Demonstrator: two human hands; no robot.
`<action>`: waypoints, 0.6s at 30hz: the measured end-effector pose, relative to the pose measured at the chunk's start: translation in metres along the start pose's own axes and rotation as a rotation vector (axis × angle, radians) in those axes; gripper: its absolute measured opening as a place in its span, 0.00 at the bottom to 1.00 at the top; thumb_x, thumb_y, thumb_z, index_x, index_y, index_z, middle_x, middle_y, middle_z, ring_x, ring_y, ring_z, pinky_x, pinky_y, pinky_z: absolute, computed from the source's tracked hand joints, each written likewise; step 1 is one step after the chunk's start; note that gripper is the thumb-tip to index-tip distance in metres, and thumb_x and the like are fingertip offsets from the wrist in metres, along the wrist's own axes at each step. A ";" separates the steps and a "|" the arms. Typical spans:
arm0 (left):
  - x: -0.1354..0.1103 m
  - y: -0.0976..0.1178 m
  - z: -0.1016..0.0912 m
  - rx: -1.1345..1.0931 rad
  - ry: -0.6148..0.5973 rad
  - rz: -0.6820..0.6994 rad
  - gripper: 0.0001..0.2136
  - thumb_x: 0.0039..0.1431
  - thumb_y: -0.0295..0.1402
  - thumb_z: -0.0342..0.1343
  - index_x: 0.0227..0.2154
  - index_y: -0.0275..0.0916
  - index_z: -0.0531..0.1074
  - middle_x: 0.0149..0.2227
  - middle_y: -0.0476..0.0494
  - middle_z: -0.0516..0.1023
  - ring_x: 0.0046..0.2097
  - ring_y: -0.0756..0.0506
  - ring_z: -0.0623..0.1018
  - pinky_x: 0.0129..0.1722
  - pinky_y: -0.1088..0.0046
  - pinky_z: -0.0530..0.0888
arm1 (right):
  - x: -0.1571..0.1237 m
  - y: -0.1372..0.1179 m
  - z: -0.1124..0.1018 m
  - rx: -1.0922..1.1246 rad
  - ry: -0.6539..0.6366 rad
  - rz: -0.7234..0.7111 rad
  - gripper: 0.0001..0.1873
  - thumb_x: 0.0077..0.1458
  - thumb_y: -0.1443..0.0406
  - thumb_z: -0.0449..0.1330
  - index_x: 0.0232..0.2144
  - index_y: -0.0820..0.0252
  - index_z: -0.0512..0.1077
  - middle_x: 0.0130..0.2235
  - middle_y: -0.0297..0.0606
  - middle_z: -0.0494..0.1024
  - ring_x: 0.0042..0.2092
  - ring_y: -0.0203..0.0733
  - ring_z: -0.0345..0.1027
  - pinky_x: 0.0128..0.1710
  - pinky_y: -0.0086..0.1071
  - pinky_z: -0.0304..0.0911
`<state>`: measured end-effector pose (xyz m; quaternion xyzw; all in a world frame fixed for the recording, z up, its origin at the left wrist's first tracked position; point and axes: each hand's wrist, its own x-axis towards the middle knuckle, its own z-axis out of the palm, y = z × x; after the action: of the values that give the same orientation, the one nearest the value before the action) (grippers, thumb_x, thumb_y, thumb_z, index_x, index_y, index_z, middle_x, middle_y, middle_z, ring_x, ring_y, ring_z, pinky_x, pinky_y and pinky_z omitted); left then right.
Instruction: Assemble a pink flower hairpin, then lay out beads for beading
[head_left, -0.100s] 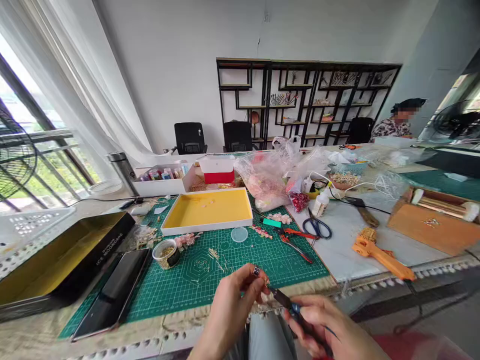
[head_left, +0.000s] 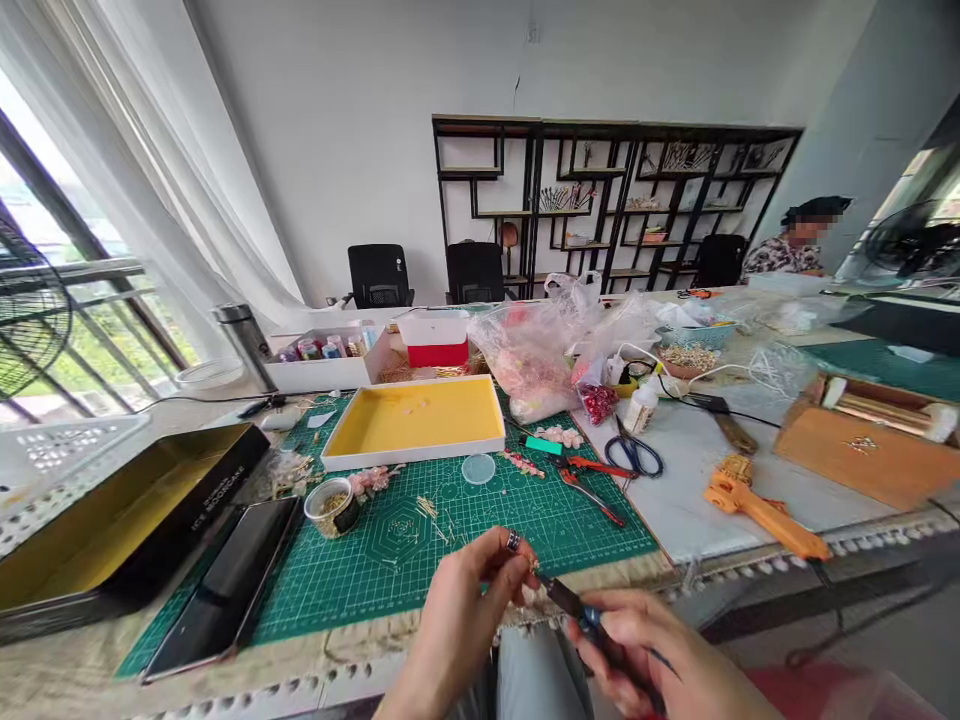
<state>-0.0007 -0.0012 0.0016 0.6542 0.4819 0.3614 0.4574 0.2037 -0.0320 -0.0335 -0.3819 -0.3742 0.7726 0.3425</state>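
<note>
My left hand [head_left: 480, 595] is closed in a pinch on a small pinkish-gold beaded piece [head_left: 532, 562], mostly hidden by the fingers. My right hand [head_left: 637, 650] is wrapped round dark pliers with blue on the handles [head_left: 574, 605]; their tip touches or nearly touches the piece. Both hands hover over the near edge of a green cutting mat [head_left: 360, 580]. Beyond them on the mat lie loose gold pins [head_left: 427, 507], a clear round lid [head_left: 478, 469], a cup of small gold bits [head_left: 330, 507] and a pink flower strand [head_left: 371, 482].
A yellow-lined tray [head_left: 420, 420] stands behind. Red-handled pliers [head_left: 592, 497], scissors [head_left: 635, 455] and an orange glue gun [head_left: 765, 515] lie right. A phone [head_left: 225, 580] and black box [head_left: 142, 510] are left. Plastic bags [head_left: 525, 360] stand behind; a person [head_left: 787, 250] sits far right.
</note>
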 end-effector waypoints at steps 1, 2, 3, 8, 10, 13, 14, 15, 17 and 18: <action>0.000 0.000 0.000 -0.010 -0.006 0.003 0.11 0.64 0.37 0.49 0.28 0.39 0.70 0.27 0.50 0.76 0.30 0.49 0.73 0.32 0.79 0.66 | 0.001 0.000 0.000 0.011 -0.017 0.000 0.19 0.47 0.57 0.60 0.35 0.69 0.75 0.25 0.34 0.67 0.21 0.27 0.54 0.20 0.24 0.43; 0.000 -0.001 0.000 -0.025 -0.013 0.004 0.11 0.64 0.37 0.48 0.29 0.39 0.70 0.28 0.49 0.76 0.30 0.49 0.73 0.32 0.78 0.67 | 0.002 0.000 0.000 0.025 -0.039 0.002 0.19 0.49 0.57 0.60 0.35 0.70 0.75 0.24 0.34 0.66 0.21 0.27 0.54 0.20 0.24 0.43; 0.000 -0.002 0.000 -0.043 -0.023 0.003 0.11 0.64 0.37 0.48 0.29 0.39 0.70 0.28 0.49 0.77 0.30 0.49 0.73 0.32 0.78 0.67 | 0.003 0.000 -0.001 0.036 -0.063 0.003 0.19 0.50 0.58 0.59 0.35 0.70 0.75 0.24 0.34 0.66 0.21 0.27 0.53 0.20 0.24 0.43; -0.001 -0.008 0.000 -0.127 -0.054 0.004 0.11 0.64 0.39 0.49 0.31 0.38 0.70 0.28 0.48 0.76 0.29 0.49 0.72 0.32 0.77 0.68 | 0.007 0.004 -0.006 0.094 -0.129 0.011 0.18 0.52 0.59 0.57 0.37 0.70 0.75 0.26 0.35 0.67 0.21 0.26 0.53 0.19 0.23 0.43; -0.001 -0.010 0.000 -0.137 -0.050 0.007 0.11 0.64 0.39 0.49 0.31 0.38 0.70 0.28 0.48 0.76 0.29 0.50 0.72 0.32 0.77 0.68 | 0.008 0.006 -0.008 0.111 -0.142 0.016 0.18 0.53 0.59 0.57 0.38 0.70 0.75 0.26 0.35 0.67 0.21 0.26 0.53 0.19 0.23 0.43; -0.002 -0.009 0.000 -0.133 -0.044 0.010 0.12 0.64 0.39 0.49 0.31 0.38 0.70 0.28 0.48 0.76 0.29 0.50 0.72 0.32 0.77 0.68 | 0.008 0.007 -0.009 0.125 -0.153 0.011 0.18 0.54 0.59 0.56 0.38 0.71 0.75 0.25 0.35 0.67 0.20 0.26 0.53 0.19 0.23 0.43; -0.002 -0.009 0.000 -0.132 -0.042 0.009 0.12 0.64 0.40 0.49 0.31 0.38 0.70 0.28 0.48 0.76 0.29 0.50 0.72 0.32 0.78 0.68 | 0.007 0.008 -0.009 0.130 -0.153 0.015 0.18 0.54 0.59 0.57 0.38 0.71 0.75 0.25 0.35 0.67 0.21 0.26 0.53 0.19 0.23 0.43; -0.003 -0.008 -0.001 -0.130 -0.041 0.008 0.12 0.64 0.39 0.49 0.31 0.38 0.70 0.28 0.48 0.76 0.29 0.50 0.72 0.32 0.78 0.68 | 0.007 0.008 -0.009 0.138 -0.154 0.022 0.18 0.54 0.59 0.57 0.38 0.71 0.75 0.25 0.35 0.67 0.21 0.26 0.53 0.19 0.23 0.43; -0.003 -0.008 -0.001 -0.126 -0.042 0.009 0.11 0.64 0.39 0.49 0.31 0.38 0.70 0.29 0.48 0.77 0.29 0.50 0.72 0.32 0.78 0.68 | 0.006 0.008 -0.009 0.151 -0.159 0.036 0.18 0.54 0.59 0.57 0.38 0.70 0.75 0.25 0.35 0.67 0.21 0.26 0.53 0.19 0.22 0.43; -0.004 -0.008 -0.002 -0.121 -0.045 0.012 0.11 0.64 0.39 0.49 0.31 0.38 0.70 0.29 0.49 0.77 0.29 0.50 0.72 0.32 0.78 0.68 | 0.006 0.008 -0.009 0.157 -0.165 0.041 0.18 0.53 0.59 0.58 0.38 0.70 0.75 0.26 0.34 0.67 0.21 0.26 0.53 0.19 0.22 0.43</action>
<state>-0.0058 -0.0034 -0.0051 0.6361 0.4447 0.3780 0.5046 0.2062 -0.0281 -0.0464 -0.2969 -0.3316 0.8351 0.3234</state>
